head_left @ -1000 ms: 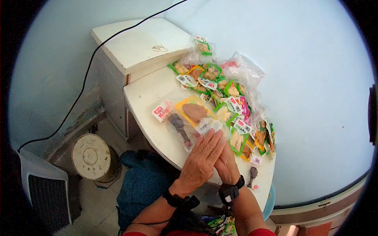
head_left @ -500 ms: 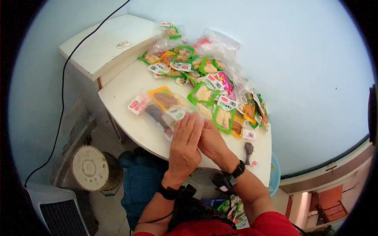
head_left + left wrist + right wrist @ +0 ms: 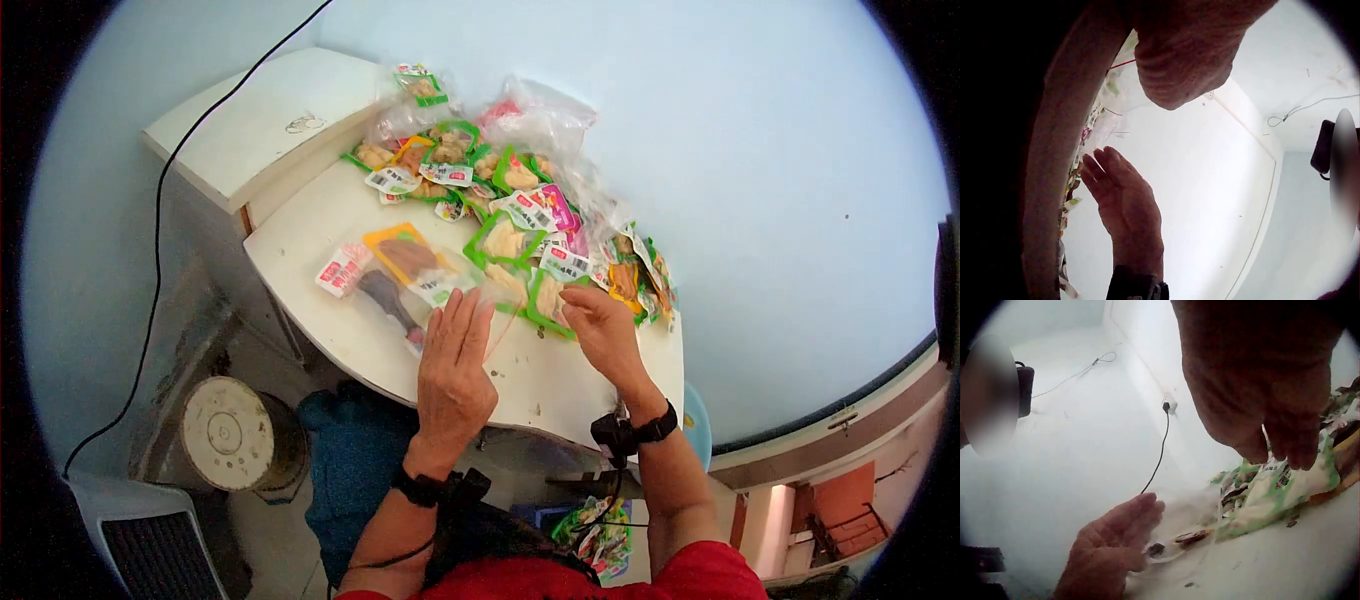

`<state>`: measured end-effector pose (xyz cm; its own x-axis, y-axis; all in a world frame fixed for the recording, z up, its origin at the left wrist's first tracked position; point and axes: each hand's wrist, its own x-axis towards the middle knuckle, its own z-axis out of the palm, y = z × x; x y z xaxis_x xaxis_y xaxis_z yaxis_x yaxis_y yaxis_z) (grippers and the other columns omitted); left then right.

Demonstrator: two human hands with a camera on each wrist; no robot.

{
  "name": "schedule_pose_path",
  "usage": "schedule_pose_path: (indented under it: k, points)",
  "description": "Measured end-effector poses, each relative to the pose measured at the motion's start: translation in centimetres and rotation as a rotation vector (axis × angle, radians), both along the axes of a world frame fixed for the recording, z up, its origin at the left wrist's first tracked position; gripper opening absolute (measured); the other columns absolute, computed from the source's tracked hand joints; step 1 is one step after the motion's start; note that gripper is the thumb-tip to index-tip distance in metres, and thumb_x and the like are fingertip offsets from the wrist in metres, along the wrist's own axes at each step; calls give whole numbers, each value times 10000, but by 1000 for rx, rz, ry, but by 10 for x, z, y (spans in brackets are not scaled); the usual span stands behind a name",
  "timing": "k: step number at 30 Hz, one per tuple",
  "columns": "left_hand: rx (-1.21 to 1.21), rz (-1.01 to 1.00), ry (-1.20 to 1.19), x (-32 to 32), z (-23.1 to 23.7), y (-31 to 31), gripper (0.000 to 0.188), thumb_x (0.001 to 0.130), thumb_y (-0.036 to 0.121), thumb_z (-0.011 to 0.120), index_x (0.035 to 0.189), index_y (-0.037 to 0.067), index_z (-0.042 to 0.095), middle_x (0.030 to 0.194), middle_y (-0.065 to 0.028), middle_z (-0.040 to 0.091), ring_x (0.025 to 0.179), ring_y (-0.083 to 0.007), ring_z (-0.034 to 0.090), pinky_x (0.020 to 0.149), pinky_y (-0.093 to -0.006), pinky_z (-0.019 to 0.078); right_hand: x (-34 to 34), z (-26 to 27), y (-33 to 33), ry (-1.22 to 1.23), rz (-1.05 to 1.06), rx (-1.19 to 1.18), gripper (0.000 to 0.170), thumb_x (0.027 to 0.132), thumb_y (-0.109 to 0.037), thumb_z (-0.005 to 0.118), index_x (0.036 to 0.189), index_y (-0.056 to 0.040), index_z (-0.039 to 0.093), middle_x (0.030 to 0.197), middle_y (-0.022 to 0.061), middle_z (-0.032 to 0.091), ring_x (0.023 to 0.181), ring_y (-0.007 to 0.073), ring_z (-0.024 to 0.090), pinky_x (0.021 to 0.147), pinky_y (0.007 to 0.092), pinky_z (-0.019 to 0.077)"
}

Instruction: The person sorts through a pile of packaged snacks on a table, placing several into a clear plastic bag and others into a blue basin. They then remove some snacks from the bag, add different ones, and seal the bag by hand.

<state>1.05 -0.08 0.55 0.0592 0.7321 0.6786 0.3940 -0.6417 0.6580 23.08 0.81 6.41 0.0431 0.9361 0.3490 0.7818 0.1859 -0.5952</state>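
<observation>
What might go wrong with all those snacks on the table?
The clear bag lies near the front edge of the table; the left hand could nudge it off. The heap of packets looks loosely piled, so some might slide. The right hand is close to a green-edged packet and might knock it.

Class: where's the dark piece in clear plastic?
Head view, left of centre: the dark piece is beside the yellow-edged packet, left of the left hand.

Yellow-edged packet (image 3: pixel 405 254), green-edged packets (image 3: pixel 503 240), white table (image 3: pixel 300 232)
</observation>
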Motion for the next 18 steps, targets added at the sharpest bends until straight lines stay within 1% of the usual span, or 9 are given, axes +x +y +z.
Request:
schedule_pose_path:
  k: [2,5,8,11,12,14,18]
  points:
    - [-14,4,7,0,1,1,641,719,-98,428,1355,-47,487,1444,-205,467,1390,-396,385,1160,-530,272,7,-9,15,-206,59,192,252,875,-83,670,1106,15,676,1146,213,680,980,273,695,830,340,554]
    - [-33,2,22,0,1,1,639,719,-97,428,1353,-48,489,1441,-208,470,1385,-399,390,1160,-523,275,-3,8,31,-329,148,216,269,860,-92,675,1106,17,679,1192,239,653,1004,324,686,860,389,545]
    - [-47,2,12,0,2,1,632,721,-94,431,1348,-46,494,1435,-213,474,1379,-402,397,1159,-517,280,-17,20,58,-22,74,-24,275,857,-112,670,1099,20,680,1145,235,672,1007,344,683,890,412,530]
    - [-40,12,13,0,3,1,621,723,-91,440,1340,-50,498,1423,-219,482,1369,-405,408,1153,-518,291,-16,25,100,-83,49,12,284,864,-145,663,1095,19,682,1092,232,690,992,356,683,878,418,529]
    - [-38,9,12,0,2,1,618,723,-91,443,1337,-53,499,1418,-222,484,1366,-406,413,1151,-520,294,-11,16,119,-140,51,102,281,868,-150,644,1088,20,683,1020,230,702,956,362,684,828,423,537]
    - [-30,8,16,0,2,1,614,722,-91,449,1333,-57,500,1410,-228,487,1360,-407,421,1147,-522,301,-14,13,146,-204,34,145,272,865,-141,634,1077,21,686,995,235,699,924,371,684,805,427,537]
    - [-15,10,7,-1,1,3,612,718,-94,455,1328,-59,501,1399,-237,491,1356,-407,427,1143,-522,310,-23,14,176,-310,-35,179,278,837,-125,634,1069,20,688,939,243,693,864,391,681,782,439,533]
